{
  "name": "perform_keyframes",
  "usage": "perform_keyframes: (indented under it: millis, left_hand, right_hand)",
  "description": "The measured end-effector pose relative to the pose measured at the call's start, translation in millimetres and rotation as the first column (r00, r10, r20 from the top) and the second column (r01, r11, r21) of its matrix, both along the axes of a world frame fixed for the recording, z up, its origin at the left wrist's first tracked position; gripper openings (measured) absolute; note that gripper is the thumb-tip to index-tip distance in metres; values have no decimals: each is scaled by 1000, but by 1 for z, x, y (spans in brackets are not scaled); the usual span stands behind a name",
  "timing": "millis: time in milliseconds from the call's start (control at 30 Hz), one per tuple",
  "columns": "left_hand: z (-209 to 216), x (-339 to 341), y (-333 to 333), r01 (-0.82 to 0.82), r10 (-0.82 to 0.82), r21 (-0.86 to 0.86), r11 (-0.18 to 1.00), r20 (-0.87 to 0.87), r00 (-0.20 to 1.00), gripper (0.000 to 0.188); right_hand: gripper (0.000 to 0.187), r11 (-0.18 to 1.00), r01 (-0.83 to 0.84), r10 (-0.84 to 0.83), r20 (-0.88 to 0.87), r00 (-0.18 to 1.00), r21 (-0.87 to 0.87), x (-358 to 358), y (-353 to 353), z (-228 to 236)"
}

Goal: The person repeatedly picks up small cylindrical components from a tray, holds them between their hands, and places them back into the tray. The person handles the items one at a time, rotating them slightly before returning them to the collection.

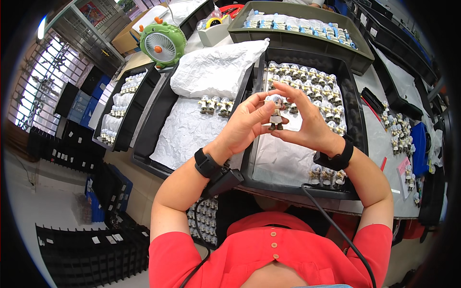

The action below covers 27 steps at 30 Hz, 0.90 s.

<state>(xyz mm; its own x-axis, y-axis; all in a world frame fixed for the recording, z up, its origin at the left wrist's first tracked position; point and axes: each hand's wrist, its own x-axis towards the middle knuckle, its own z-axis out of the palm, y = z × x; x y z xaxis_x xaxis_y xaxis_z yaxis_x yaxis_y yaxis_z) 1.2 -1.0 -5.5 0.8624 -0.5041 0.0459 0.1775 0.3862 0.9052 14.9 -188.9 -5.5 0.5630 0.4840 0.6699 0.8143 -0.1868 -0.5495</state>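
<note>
Between my hands is a small figurine [276,117] with silvery hair, a pale outfit and dark boots, held upright. My left hand [244,121] pinches it from the left, with the thumb near its head. From the other side the fingers of my right hand [309,122] curve round and touch it at the head and feet. Below lies a black tray [355,158] lined with white paper, with rows of similar figurines [326,91] at its back and several more [326,175] at its front edge. The black tray to the left [144,139] holds a short row of figurines [216,105] on crumpled paper.
Folded white paper [216,69] covers the left tray's back. A green fan [162,44] and a tape dispenser [214,30] stand behind. An olive bin [302,41] holds blue-and-white pieces. More figurines [397,132] lie on the right of the table. A black cable [331,221] hangs by my right arm.
</note>
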Motion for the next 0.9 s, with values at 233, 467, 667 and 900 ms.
perform_keyframes:
  millis: [233, 467, 667, 900]
  left_hand:
    - [1, 1, 1, 1, -3, -46, 999, -46, 999, 42]
    - [-11, 4, 0, -60, 61, 9, 998, -60, 996, 38]
    - [2, -5, -6, 72, -77, -75, 995, -60, 995, 42]
    - [-1, -6, -8, 60, -61, 24, 998, 20, 998, 47]
  right_hand:
    - [85, 999, 19, -19, -8, 1000, 36, 0, 0, 1]
    - [85, 998, 32, -33, 15, 999, 49, -4, -2, 5]
    - [86, 1000, -22, 23, -19, 1000, 17, -6, 1, 4]
    - [87, 999, -35, 35, 20, 999, -22, -5, 3, 0]
